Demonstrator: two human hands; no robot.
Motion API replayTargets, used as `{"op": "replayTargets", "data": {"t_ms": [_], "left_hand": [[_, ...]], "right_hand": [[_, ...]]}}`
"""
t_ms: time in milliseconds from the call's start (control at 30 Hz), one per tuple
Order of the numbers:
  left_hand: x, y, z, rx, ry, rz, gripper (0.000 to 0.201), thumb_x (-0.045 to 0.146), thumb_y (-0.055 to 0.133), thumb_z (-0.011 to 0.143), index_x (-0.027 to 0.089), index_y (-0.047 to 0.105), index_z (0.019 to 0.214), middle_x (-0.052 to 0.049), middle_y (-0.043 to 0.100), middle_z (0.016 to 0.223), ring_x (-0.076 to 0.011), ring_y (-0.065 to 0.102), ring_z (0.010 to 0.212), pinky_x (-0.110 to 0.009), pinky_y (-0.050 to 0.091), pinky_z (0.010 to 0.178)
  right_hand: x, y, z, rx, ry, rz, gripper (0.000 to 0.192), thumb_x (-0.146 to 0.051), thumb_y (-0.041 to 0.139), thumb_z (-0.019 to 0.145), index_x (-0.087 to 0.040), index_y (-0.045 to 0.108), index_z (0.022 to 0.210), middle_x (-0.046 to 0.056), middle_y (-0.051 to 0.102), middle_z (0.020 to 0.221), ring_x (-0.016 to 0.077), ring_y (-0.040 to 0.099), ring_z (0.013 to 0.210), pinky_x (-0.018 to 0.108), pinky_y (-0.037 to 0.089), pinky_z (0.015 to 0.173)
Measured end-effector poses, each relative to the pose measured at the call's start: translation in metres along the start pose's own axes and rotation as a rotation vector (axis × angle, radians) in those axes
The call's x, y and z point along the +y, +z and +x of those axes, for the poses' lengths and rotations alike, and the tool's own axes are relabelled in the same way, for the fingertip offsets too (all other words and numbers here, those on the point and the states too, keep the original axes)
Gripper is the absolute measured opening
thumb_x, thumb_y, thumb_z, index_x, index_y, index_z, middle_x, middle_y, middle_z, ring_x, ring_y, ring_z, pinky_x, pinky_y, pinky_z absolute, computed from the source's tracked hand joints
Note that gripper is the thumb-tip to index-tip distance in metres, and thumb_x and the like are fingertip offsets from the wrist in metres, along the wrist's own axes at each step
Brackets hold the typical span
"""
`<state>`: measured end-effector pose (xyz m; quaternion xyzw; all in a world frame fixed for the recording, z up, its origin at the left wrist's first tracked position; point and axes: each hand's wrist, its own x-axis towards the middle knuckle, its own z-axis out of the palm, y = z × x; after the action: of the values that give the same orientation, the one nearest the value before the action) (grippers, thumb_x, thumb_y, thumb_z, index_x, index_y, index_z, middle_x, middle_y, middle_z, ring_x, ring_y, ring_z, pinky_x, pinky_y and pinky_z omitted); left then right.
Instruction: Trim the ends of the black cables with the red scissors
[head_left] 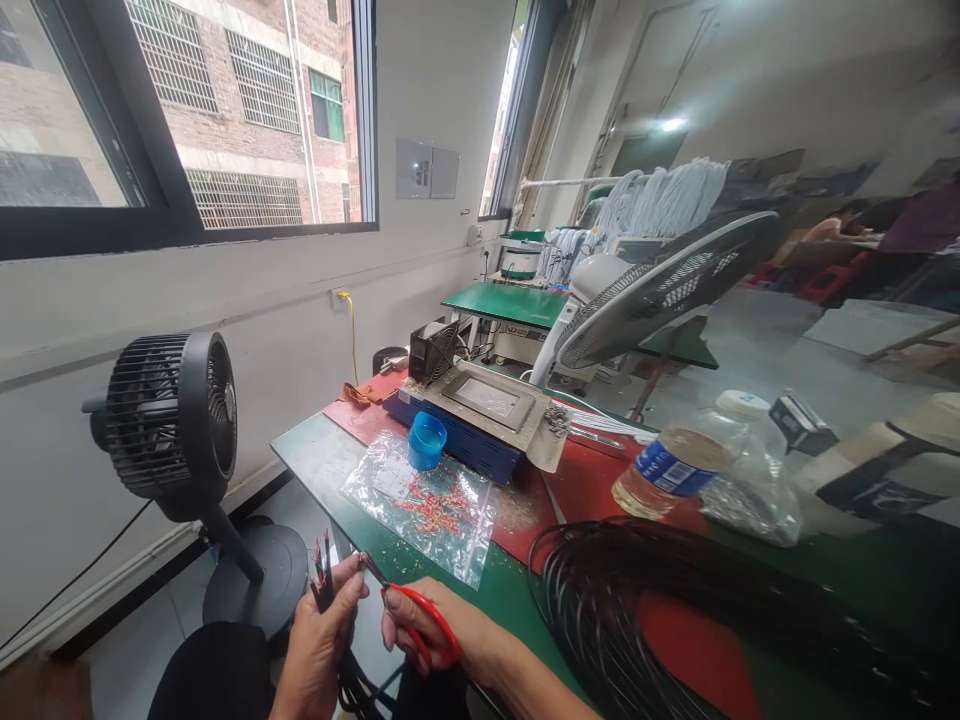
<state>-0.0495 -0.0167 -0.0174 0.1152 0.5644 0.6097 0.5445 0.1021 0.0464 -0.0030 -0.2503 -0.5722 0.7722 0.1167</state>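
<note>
Status of work. I judge the wire trimming to be under way rather than near its end. A clear plastic bag lies flat on the green bench at centre frame, and it carries a scatter of small red and orange offcuts, which I take as cuttings already made. At lower right, a large coil of black cable rests on the red mat; I read it as stock not yet processed, though I cannot tell how much of it has been cut.

Left hand. My left hand, at lower centre-left, is closed around a bundle of black wires. The bundle stands roughly upright, and its stripped, coloured tips project above the fist. The rest of the wires drop below the hand towards the bottom edge.

Right hand. My right hand, just right of the left, is closed on the red-handled scissors, fingers through the loops. The blades point up and left, with the tips close to the left thumb and the wire bundle. I cannot tell whether the blades touch a wire, nor how far apart they stand.

Adjacent items. A blue cup stands at the far edge of the bag, against a blue machine.
</note>
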Motion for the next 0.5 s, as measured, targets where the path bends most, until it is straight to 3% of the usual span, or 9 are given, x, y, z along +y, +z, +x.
{"op": "replayTargets", "data": {"t_ms": [133, 233, 400, 500], "left_hand": [[0.0, 0.001, -0.001, -0.056, -0.016, -0.007, 0.045, 0.034, 0.074, 0.06, 0.015, 0.066, 0.1, 0.001, 0.064, 0.065, -0.0122, 0.059, 0.069, -0.022, 0.044, 0.067], [0.0, 0.005, -0.005, -0.073, -0.019, -0.044, 0.045, 0.035, 0.075, 0.058, 0.016, 0.067, 0.099, 0.0, 0.065, 0.066, -0.0145, 0.06, 0.072, -0.024, 0.044, 0.07], [-0.002, 0.008, -0.009, 0.081, -0.035, 0.036, 0.044, 0.033, 0.081, 0.047, 0.015, 0.072, 0.086, -0.001, 0.065, 0.066, -0.0113, 0.055, 0.066, -0.021, 0.041, 0.063], [0.0, 0.01, -0.013, 0.082, -0.087, 0.026, 0.042, 0.033, 0.081, 0.047, 0.017, 0.073, 0.085, 0.0, 0.063, 0.065, -0.0088, 0.051, 0.061, -0.019, 0.039, 0.057]], "right_hand": [[0.003, 0.004, 0.002, 0.032, -0.004, 0.046, 0.059, -0.069, 0.046, 0.075, -0.011, 0.058, 0.073, -0.005, 0.043, 0.05, 0.0029, 0.035, 0.036, 0.017, 0.023, 0.036], [0.002, 0.005, 0.003, 0.038, -0.012, 0.069, 0.06, -0.07, 0.046, 0.074, -0.011, 0.058, 0.073, -0.005, 0.043, 0.05, 0.0027, 0.035, 0.036, 0.017, 0.023, 0.036], [-0.007, -0.007, 0.0, 0.242, -0.163, 0.206, 0.059, -0.071, 0.042, 0.075, -0.013, 0.053, 0.074, -0.005, 0.041, 0.054, 0.0047, 0.039, 0.042, 0.016, 0.022, 0.036], [-0.008, -0.012, 0.0, 0.274, -0.186, 0.134, 0.051, -0.064, 0.049, 0.077, -0.013, 0.053, 0.073, -0.005, 0.041, 0.054, 0.0047, 0.038, 0.043, 0.017, 0.021, 0.037]]}}
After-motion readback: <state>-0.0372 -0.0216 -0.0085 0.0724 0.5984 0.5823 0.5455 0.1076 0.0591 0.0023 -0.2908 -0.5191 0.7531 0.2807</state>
